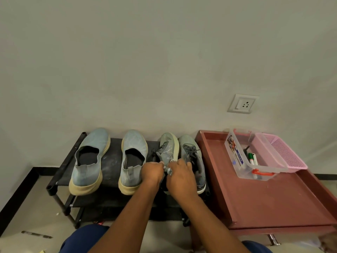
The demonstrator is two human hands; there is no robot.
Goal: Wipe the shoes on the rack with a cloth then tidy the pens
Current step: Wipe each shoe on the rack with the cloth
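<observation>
Dark blue trousers fill the bottom edge, and from there two bare forearms reach forward to the shoe rack. Both hands are closed around a small crumpled grey cloth, which is between them: the left hand grips it from the left, the right hand from the right. The cloth is pressed against the left laced sneaker, which is tilted onto its side on the top shelf of the rack. The hands cover the heel part of this shoe. Just beside it on the right stands the second laced sneaker, upright, grey-green with dark laces. On the left part of the same shelf there are two pale blue slip-on shoes with cream soles, one in the middle and one at the far left. They have pale marks on the fabric.

To the right of the rack is a reddish-brown table with a raised rim. On it stands a clear plastic box with orange clips, and pens lie inside it. A pink basket touches the box on its right side. On the wall above is a white socket.
</observation>
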